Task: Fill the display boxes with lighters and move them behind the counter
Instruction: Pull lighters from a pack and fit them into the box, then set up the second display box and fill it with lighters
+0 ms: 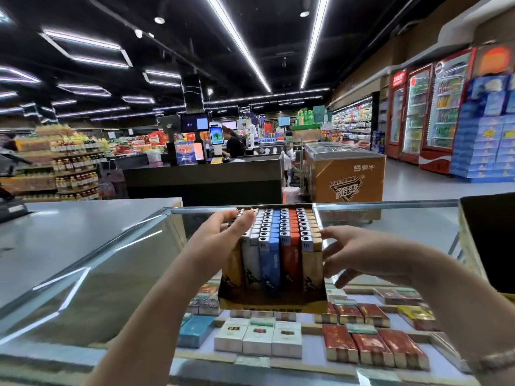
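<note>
A display box [271, 299] stands on the glass counter top [117, 274], packed with rows of upright lighters [281, 246] in gold, white, blue and red. My left hand [220, 232] lies over the box's left top, its fingers straight on the lighter heads. My right hand [359, 254] is at the box's right side, its fingers curled against the outer gold lighters and the box wall. The box's left wall is hidden behind my left hand.
Cigarette packs [257, 341] lie inside the glass case under the box. A black panel [490, 240] stands at the right end of the counter. Beyond are a dark checkout counter [203, 176] with a person, an orange freezer chest [348, 174] and drink fridges [429, 112].
</note>
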Tool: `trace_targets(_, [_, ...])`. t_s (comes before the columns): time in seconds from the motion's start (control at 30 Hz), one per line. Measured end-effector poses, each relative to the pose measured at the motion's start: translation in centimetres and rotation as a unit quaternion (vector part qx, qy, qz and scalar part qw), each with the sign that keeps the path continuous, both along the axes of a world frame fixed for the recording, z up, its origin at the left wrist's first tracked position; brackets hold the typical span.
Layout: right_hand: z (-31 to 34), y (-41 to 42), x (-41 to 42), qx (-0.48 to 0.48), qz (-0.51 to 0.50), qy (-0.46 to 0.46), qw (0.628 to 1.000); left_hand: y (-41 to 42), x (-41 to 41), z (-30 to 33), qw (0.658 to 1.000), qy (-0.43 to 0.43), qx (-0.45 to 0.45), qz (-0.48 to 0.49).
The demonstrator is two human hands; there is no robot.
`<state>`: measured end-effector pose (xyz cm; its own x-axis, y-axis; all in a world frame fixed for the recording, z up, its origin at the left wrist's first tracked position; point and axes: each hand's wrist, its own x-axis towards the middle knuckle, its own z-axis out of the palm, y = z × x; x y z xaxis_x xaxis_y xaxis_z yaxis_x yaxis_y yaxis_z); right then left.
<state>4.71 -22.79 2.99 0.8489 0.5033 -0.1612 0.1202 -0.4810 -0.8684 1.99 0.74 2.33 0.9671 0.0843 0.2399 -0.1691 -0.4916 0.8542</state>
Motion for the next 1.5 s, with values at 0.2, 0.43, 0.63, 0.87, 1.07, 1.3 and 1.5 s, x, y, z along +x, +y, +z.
trace_targets(0.2, [-0.3,0.7,-0.2,-0.006,0.046,-0.018,0.999,0.4,0.3,0.1,0.998,-0.005,-0.050,0.028])
trace_targets(0.43, [-2.5,5.5,-0.7,0.121,0.027,-0.043,0.991,2.2,-0.1,0.9,0.987,-0.032,-0.125,0.099])
trace_targets(0.63, [-2.4,9.6,-0.2,0.139,0.022,-0.045,0.989,3.4,0.0,0.7,0.970,-0.066,-0.169,0.164])
trace_targets(0.87, [-2.2,12.2,0.1,0.124,0.023,-0.033,0.992,5.2,0.5,0.2,0.942,-0.095,-0.220,0.234])
trace_targets(1.07, [-1.9,11.2,-0.7,0.097,-0.040,-0.077,0.991,3.7,-0.4,0.7,0.887,-0.336,-0.011,0.318])
trace_targets(1.3, [-0.9,4.8,-3.1,0.097,-0.120,-0.264,0.952,-2.6,-1.3,0.2,0.893,-0.409,0.135,0.132])
trace_targets(1.5, [-0.2,-4.0,-4.8,0.047,-0.309,-0.398,0.863,-11.5,-2.0,-0.2,0.934,-0.337,0.104,-0.056])
